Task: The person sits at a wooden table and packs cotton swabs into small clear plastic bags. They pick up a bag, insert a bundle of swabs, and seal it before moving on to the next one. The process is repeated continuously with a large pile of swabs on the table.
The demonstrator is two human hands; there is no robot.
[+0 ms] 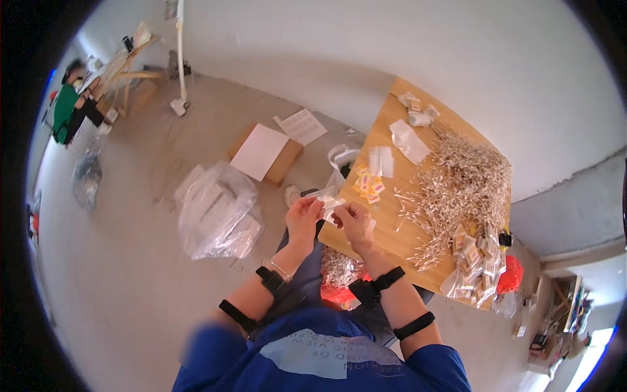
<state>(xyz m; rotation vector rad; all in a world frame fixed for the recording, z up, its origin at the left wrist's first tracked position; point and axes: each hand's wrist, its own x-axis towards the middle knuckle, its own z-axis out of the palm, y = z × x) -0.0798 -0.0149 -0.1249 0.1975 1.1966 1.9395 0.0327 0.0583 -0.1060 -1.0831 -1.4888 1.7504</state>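
Note:
Both my hands are raised in front of me by the table's near left corner, with a small clear plastic bag (328, 198) between them. My left hand (304, 220) pinches one side of the bag. On the opposite side, the closed fingers of my right hand (354, 223) grip its edge. Whether anything lies inside the bag is too small to tell. Just beyond my right hand, small yellow-and-white cards (369, 185) lie on the wooden table (392, 225). Flat clear bags (381, 161) rest behind them. A large loose heap of cotton swabs (460, 176) covers the table's right side.
Filled small bags (473, 264) crowd the table's near right end. A red bag of swabs (337, 274) is below the table edge by my legs. Left on the floor are a big clear plastic sack (219, 212) and a cardboard box (285, 161). Another person (68, 108) sits far left.

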